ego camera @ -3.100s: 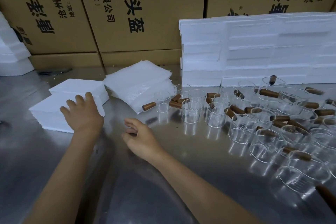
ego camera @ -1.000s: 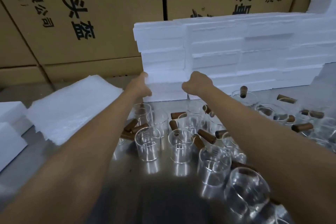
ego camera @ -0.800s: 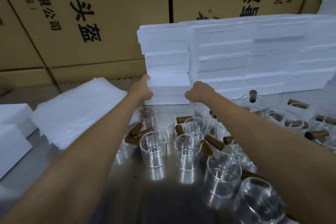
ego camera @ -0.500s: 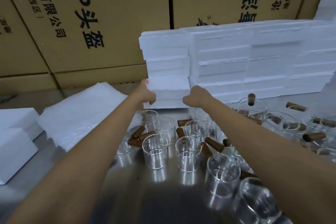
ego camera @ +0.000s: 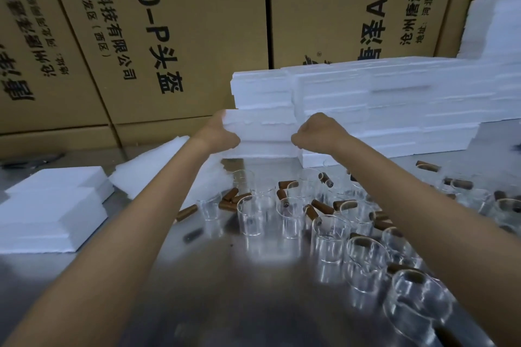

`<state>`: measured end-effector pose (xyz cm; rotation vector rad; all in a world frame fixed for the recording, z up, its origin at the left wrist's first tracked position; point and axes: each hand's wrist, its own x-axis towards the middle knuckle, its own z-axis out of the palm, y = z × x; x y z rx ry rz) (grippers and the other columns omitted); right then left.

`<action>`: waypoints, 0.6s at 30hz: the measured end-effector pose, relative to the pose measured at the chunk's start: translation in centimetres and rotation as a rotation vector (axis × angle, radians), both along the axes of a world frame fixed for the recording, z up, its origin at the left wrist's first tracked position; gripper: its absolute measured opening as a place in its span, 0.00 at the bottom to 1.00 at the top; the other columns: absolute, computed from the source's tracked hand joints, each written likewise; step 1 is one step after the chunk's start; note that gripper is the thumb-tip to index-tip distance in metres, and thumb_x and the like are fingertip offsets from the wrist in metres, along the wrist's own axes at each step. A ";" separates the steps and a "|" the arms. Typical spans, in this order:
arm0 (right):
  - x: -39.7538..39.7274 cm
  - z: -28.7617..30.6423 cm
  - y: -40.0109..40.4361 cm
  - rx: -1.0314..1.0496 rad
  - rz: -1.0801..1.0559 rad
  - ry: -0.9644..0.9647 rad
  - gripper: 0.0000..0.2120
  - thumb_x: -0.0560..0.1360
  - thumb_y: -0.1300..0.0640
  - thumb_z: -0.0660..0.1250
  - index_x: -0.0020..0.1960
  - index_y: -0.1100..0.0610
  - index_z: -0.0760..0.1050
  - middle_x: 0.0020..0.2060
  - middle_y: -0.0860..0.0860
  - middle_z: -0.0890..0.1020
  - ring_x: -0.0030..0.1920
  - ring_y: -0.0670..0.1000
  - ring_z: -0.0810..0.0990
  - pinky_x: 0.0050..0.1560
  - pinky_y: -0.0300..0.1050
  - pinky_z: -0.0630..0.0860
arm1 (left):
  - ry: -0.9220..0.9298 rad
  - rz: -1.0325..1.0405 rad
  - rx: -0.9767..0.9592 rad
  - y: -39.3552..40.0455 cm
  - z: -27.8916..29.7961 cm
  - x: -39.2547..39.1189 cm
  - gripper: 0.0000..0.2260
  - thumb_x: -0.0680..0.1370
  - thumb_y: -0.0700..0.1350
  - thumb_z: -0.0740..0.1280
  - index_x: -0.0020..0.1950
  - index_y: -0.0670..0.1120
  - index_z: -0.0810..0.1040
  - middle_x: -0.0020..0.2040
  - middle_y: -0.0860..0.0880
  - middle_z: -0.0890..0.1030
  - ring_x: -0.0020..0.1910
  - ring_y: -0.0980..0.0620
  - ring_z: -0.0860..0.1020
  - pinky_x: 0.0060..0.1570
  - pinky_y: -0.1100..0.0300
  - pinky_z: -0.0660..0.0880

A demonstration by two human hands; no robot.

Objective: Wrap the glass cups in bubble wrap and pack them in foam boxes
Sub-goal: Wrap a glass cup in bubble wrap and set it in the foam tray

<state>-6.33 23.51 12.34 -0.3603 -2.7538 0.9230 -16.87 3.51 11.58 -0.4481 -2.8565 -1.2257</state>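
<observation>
- 2 hands up at the white foam stack (ego camera: 366,110): left hand (ego camera: 221,136) and right hand (ego camera: 315,132) each gripping an end of 1 foam box (ego camera: 262,128), low in the left end of the stack.
- Many glass cups (ego camera: 253,217) with brown handles on the table below the arms, too many and too blurry to count.
- 2 more foam boxes (ego camera: 53,205) at left, bubble wrap pile (ego camera: 158,166) beside them.
- Shiny metal table (ego camera: 214,290).
- Big brown cardboard boxes (ego camera: 169,36) with black print behind.
</observation>
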 end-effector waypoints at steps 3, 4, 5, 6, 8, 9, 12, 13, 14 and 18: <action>2.6 0.6 -1.3 0.020 0.046 0.020 0.19 0.74 0.61 0.63 0.29 0.56 0.57 0.25 0.50 0.59 0.28 0.51 0.57 0.34 0.44 0.57 | 0.053 0.014 -0.034 -1.6 0.4 3.4 0.35 0.77 0.39 0.68 0.80 0.50 0.55 0.48 0.56 0.72 0.47 0.52 0.73 0.40 0.61 0.71; 3.6 0.7 -1.7 0.027 0.059 0.032 0.20 0.73 0.61 0.63 0.29 0.55 0.55 0.24 0.50 0.57 0.27 0.50 0.56 0.33 0.44 0.56 | 0.069 0.025 -0.068 -2.1 0.4 4.7 0.38 0.76 0.41 0.69 0.81 0.51 0.52 0.52 0.54 0.72 0.50 0.49 0.73 0.42 0.58 0.72; 4.5 0.8 -2.1 0.027 0.074 0.035 0.21 0.73 0.61 0.63 0.29 0.55 0.55 0.24 0.50 0.57 0.27 0.50 0.55 0.33 0.44 0.55 | 0.089 0.039 -0.106 -2.7 0.3 5.9 0.40 0.76 0.42 0.69 0.82 0.52 0.49 0.57 0.52 0.72 0.52 0.47 0.73 0.43 0.57 0.72; 5.6 0.9 -2.5 0.022 0.090 0.038 0.21 0.73 0.61 0.63 0.29 0.55 0.54 0.24 0.49 0.56 0.27 0.50 0.55 0.33 0.44 0.55 | 0.112 0.053 -0.135 -3.4 0.1 7.0 0.41 0.76 0.43 0.70 0.82 0.52 0.48 0.61 0.50 0.72 0.52 0.47 0.73 0.43 0.57 0.71; 7.4 0.7 -3.4 0.012 0.121 0.040 0.21 0.73 0.61 0.63 0.28 0.55 0.55 0.24 0.51 0.58 0.27 0.50 0.55 0.35 0.44 0.57 | 0.145 0.074 -0.157 -4.6 -0.4 9.1 0.40 0.76 0.43 0.69 0.82 0.52 0.49 0.67 0.47 0.72 0.55 0.45 0.73 0.46 0.56 0.70; 8.2 0.6 -3.8 0.011 0.130 0.045 0.19 0.73 0.60 0.64 0.28 0.57 0.58 0.24 0.54 0.63 0.27 0.51 0.57 0.37 0.44 0.59 | 0.152 0.084 -0.163 -5.1 -0.7 10.1 0.40 0.77 0.44 0.69 0.82 0.53 0.49 0.68 0.45 0.73 0.56 0.45 0.73 0.47 0.56 0.70; 10.2 -0.1 -4.8 0.026 0.127 0.050 0.14 0.73 0.58 0.65 0.43 0.71 0.77 0.51 0.67 0.82 0.33 0.60 0.75 0.35 0.46 0.74 | 0.145 0.109 -0.183 -6.7 -1.7 12.7 0.39 0.77 0.44 0.68 0.82 0.54 0.49 0.61 0.45 0.76 0.51 0.47 0.74 0.44 0.57 0.69; 10.7 -0.5 -5.1 0.034 0.123 0.053 0.17 0.73 0.57 0.65 0.52 0.71 0.78 0.57 0.65 0.80 0.44 0.63 0.81 0.43 0.50 0.80 | 0.133 0.117 -0.190 -7.1 -2.0 13.6 0.38 0.77 0.45 0.67 0.82 0.54 0.49 0.58 0.46 0.76 0.49 0.47 0.74 0.42 0.58 0.69; 11.2 -0.9 -5.3 0.039 0.126 0.045 0.18 0.73 0.57 0.66 0.55 0.70 0.78 0.58 0.64 0.80 0.52 0.63 0.82 0.49 0.52 0.80 | 0.120 0.123 -0.196 -7.6 -2.5 14.4 0.38 0.77 0.45 0.67 0.81 0.55 0.49 0.56 0.47 0.76 0.47 0.48 0.74 0.39 0.58 0.69; 13.7 -2.4 -6.0 0.062 0.166 -0.025 0.17 0.72 0.53 0.67 0.52 0.66 0.80 0.48 0.61 0.84 0.40 0.55 0.83 0.38 0.40 0.77 | 0.085 0.111 -0.226 -9.3 -4.8 17.4 0.39 0.77 0.47 0.68 0.81 0.56 0.47 0.56 0.48 0.74 0.44 0.52 0.73 0.38 0.59 0.68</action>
